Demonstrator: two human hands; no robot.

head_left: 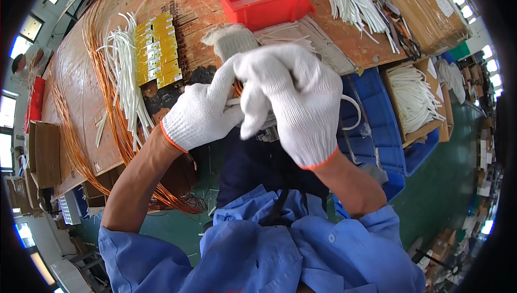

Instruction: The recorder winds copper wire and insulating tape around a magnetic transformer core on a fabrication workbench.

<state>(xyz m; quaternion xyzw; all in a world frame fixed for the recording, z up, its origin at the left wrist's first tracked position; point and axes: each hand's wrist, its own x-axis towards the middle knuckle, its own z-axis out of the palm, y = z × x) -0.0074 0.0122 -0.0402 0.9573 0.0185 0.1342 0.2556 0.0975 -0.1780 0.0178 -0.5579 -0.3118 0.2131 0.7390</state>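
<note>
Both my hands wear white knit gloves with orange cuffs and meet over the table's near edge. My left hand [198,115] is closed, thumb and fingers pinching a thin white tube [233,101]. Right beside it, my right hand [307,102] is curled closed at the same spot; what lies inside its fingers is hidden. A curved white tube [359,113] sticks out past the right side of that hand. A bit of copper wire [238,87] shows between the hands. Below them is a grey metal part [267,133], mostly covered.
White tubes [121,56] and long copper wires [102,86] lie on the left beside yellow-taped pieces [156,51]. Beyond my hands are a grey cloth [231,40] and red bins [264,5]. To the right stand a blue crate [379,115] and a tube-filled cardboard box [398,126].
</note>
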